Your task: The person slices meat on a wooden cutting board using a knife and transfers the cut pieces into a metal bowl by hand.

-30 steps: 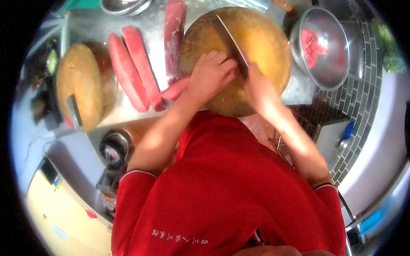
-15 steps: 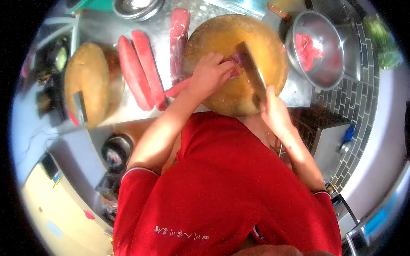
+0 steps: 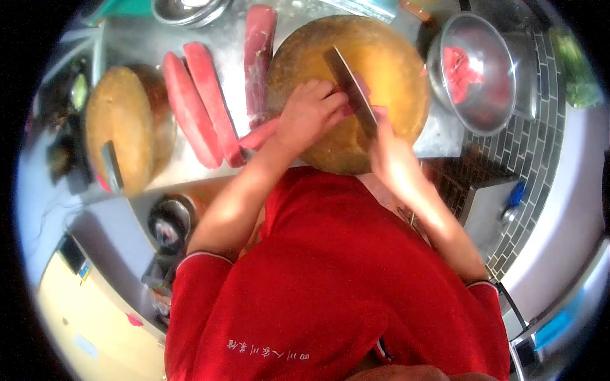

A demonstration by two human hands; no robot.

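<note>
My right hand is closed around the handle of a cleaver, whose broad blade stands on edge over a round wooden chopping block. Right beside the blade, my left hand has its fingers curled over the end of a long strip of red meat, pressing it to the block. The strip's other end reaches past the block's left edge, under my wrist. A bit of meat shows on the far side of the blade; the blade hides most of the cut end.
Left of the block lie a dark red meat piece and two paler long pieces. A steel bowl holding cut meat stands at the right. Another wooden block with a knife is at far left.
The cleaver and my right hand have moved left, bringing the blade close against my left fingers at the meat. My left hand stays on the strip. The whole view has shifted slightly.
</note>
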